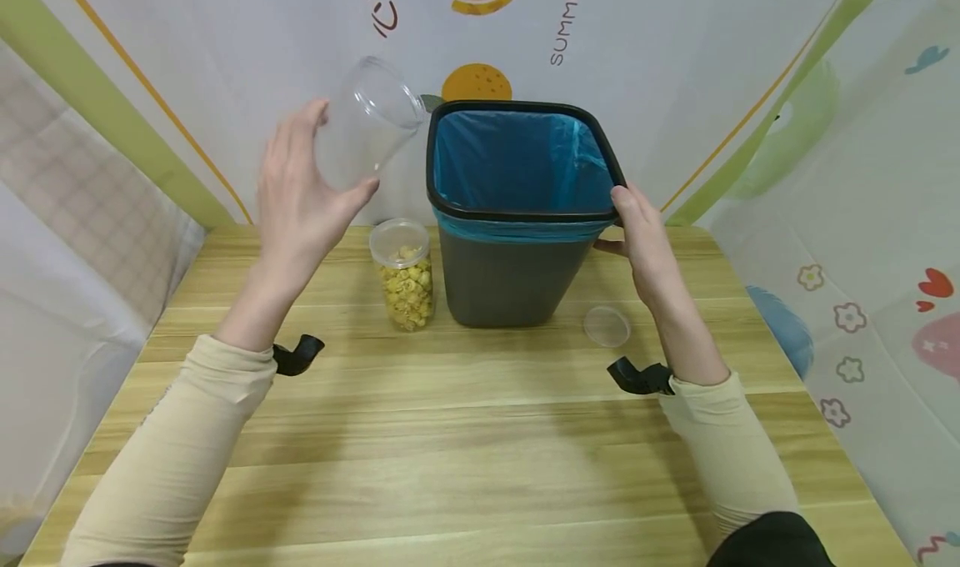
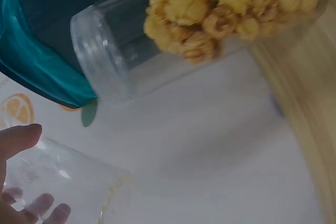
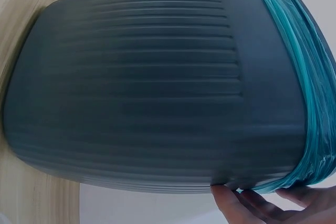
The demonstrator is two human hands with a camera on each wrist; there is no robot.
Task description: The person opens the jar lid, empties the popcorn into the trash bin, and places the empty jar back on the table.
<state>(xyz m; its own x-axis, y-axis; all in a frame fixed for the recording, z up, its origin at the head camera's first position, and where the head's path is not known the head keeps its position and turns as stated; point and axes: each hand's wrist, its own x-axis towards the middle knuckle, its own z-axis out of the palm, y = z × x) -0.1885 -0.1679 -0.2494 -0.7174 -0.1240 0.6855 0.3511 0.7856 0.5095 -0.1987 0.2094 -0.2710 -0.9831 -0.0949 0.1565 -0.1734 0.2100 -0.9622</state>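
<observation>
Raised left of the bin, my left hand (image 1: 296,188) holds a clear plastic jar (image 1: 378,104) between thumb and fingers. This jar is tilted, its ringed end leaning toward the bin, and only small yellowish crumbs show near one end in the left wrist view. A dark grey trash bin (image 1: 502,279) stands upright on the table, lined with a blue bag (image 1: 487,154) folded over below its black rim. My right hand (image 1: 647,246) grips the bin's right rim, thumb on top and fingers underneath. Between the left arm and the bin stands a lidded jar of caramel popcorn (image 1: 407,288).
A round clear lid (image 1: 607,326) lies on the wooden table (image 1: 450,450) right of the bin, beside my right forearm. White printed cloth (image 1: 637,42) hangs behind the table and along both sides.
</observation>
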